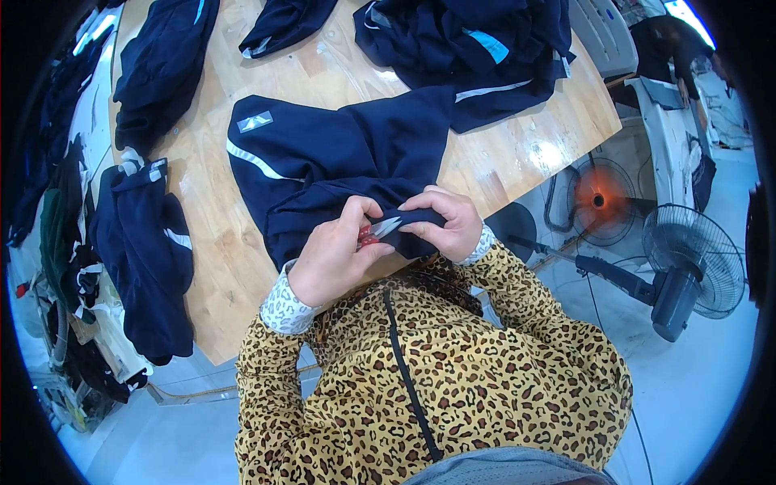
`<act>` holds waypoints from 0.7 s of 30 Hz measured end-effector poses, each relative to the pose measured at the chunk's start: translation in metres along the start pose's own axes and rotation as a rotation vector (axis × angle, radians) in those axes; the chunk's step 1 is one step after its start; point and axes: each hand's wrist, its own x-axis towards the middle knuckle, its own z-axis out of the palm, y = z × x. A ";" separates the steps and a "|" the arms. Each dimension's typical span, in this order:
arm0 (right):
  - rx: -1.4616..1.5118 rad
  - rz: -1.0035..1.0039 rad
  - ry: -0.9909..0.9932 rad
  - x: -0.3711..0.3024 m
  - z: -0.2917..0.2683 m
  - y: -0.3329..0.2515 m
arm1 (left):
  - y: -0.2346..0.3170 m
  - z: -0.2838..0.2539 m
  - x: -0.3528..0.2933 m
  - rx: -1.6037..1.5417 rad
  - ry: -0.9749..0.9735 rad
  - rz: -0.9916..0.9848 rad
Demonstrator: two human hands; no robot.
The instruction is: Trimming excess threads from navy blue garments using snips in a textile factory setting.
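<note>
A navy garment (339, 141) with a white stripe and a pale patch lies spread on the wooden table in front of me. Small red-handled thread snips (380, 230) are held in my left hand (335, 250), their pointed blades directed at my right hand. Between the fingers and thumb of my right hand (447, 220) a folded edge of the navy garment is pinched. The blade tips sit close to that edge; whether they touch it I cannot tell.
More navy garments lie around the wooden table (212, 242): a heap (436, 48) at the far right, a folded one (145, 250) at the left, another (166, 65) at the far left. Beyond the table's right edge stand a grey fan (683, 271) and an orange-centred fan (600, 200).
</note>
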 end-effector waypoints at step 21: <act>0.108 0.043 0.009 -0.001 0.000 0.006 | -0.008 0.014 0.004 -0.238 0.186 0.056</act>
